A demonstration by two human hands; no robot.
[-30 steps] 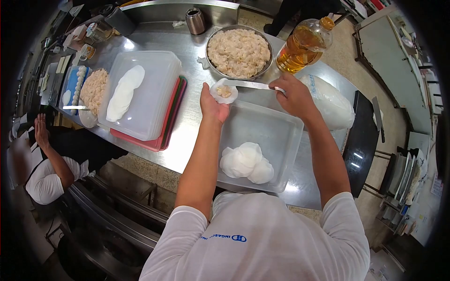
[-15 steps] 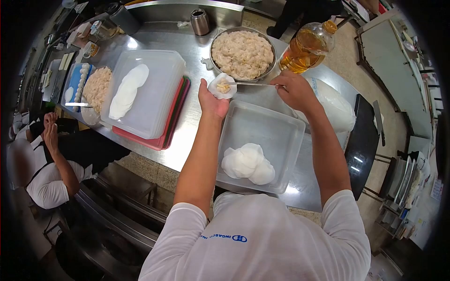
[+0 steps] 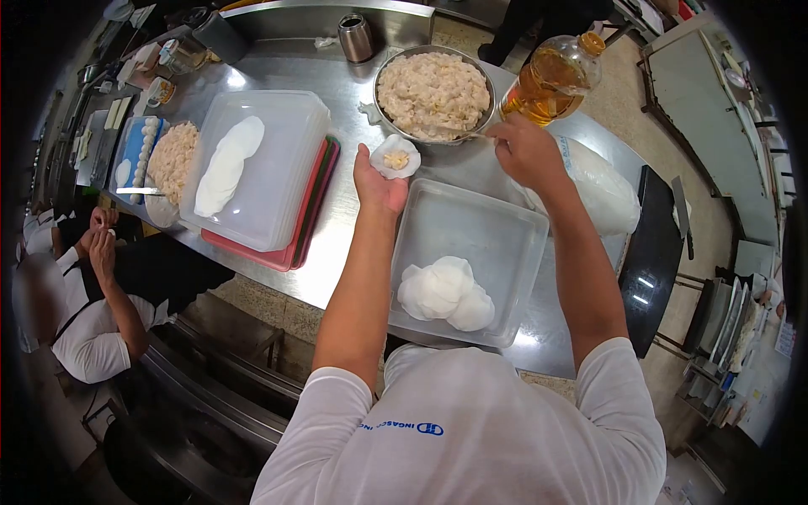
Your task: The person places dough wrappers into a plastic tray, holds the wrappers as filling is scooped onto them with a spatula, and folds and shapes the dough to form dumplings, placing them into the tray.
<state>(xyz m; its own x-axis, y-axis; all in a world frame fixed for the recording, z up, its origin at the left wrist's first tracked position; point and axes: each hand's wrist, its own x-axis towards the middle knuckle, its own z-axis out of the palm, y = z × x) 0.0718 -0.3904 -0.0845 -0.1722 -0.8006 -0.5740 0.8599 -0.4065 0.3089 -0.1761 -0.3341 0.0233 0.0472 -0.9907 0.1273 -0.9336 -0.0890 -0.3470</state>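
Note:
A round white wrapper (image 3: 407, 167) with a small lump of filling on it rests in my left hand (image 3: 379, 187). My right hand (image 3: 530, 151) is closed round the handle of a metal spatula (image 3: 479, 135), whose blade reaches into the near edge of the filling in a round metal bowl (image 3: 491, 97). Pale minced filling (image 3: 433, 88) is heaped in that bowl. Below my hands, a clear plastic tray (image 3: 531, 252) holds a pile of white wrappers (image 3: 446, 293).
An oil bottle (image 3: 551, 80) and a filled plastic bag (image 3: 599, 189) stand right. Left are stacked lidded containers (image 3: 286, 177) with wrappers on top, and more filling (image 3: 172, 156). A metal cup (image 3: 355, 38) is behind. A co-worker (image 3: 93, 311) is at far left.
The spatula has moved from the wrapper in my left hand to the bowl's filling. My right hand has risen slightly. The co-worker's hands have lowered and come together.

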